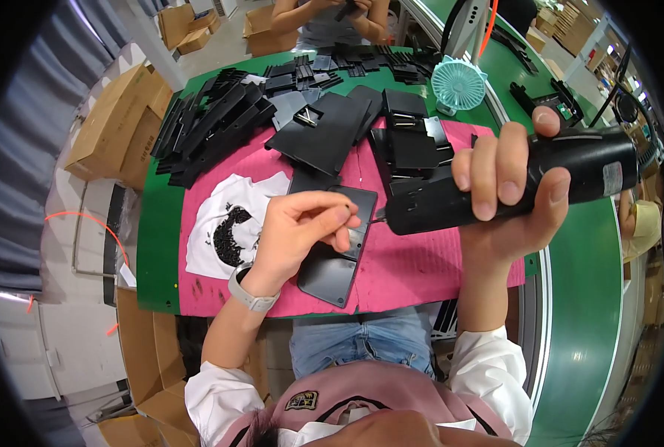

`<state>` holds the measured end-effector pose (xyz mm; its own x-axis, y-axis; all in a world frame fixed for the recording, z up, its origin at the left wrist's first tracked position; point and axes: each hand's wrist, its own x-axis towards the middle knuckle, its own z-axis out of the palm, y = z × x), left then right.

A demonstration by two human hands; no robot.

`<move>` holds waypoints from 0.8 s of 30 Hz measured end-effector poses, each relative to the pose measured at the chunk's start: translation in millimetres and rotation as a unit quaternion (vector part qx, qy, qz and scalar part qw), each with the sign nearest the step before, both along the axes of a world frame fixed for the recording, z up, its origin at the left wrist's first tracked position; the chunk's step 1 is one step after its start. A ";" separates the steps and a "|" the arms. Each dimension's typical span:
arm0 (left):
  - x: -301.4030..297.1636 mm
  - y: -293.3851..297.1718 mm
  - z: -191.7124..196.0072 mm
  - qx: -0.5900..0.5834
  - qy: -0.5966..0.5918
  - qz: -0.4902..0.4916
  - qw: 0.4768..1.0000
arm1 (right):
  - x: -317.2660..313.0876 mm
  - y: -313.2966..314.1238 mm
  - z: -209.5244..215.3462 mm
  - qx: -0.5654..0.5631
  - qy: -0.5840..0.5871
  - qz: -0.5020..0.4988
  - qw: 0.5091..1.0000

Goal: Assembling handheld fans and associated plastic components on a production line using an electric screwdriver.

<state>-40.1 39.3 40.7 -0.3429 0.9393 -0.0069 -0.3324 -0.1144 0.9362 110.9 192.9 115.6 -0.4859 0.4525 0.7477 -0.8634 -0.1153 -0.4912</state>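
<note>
pink mat (414, 268) on green surface (157, 246). right hand (507, 190) fingers grip black electric screwdriver (511, 186); left hand (302, 231) fingers pinch small screw (347, 203) over black panel (336, 261).

Left hand (302, 227) pinched, right hand (507, 190) clenched, forearms raised.

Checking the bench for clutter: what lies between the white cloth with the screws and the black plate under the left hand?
Only bare pink mat shows between the white cloth and the black plate in the head view; the left hand reaches over that gap.
</note>
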 end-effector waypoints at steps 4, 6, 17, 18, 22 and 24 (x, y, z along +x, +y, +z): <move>2.9 -5.4 -4.0 0.005 0.024 0.019 1.000 | -3.4 -8.0 -7.6 -0.039 0.015 -0.002 0.999; 4.9 -5.5 -2.9 0.031 0.071 0.001 0.997 | -4.3 -6.8 -10.6 -0.051 0.016 0.003 0.999; 6.0 -8.7 -7.1 -0.003 0.052 0.020 0.998 | -1.8 -2.8 -19.1 -0.018 -0.010 0.026 0.999; 5.8 -8.5 -8.1 0.002 0.045 0.021 0.999 | -2.4 -3.1 -19.0 -0.015 -0.014 0.025 0.999; 5.9 -10.4 -7.6 0.008 0.061 0.032 0.998 | -4.4 -5.1 -19.0 0.003 -0.031 0.027 0.999; 5.7 -12.5 -8.3 0.009 0.057 0.032 0.998 | -10.3 -11.5 -19.2 -0.010 -0.006 -0.002 1.000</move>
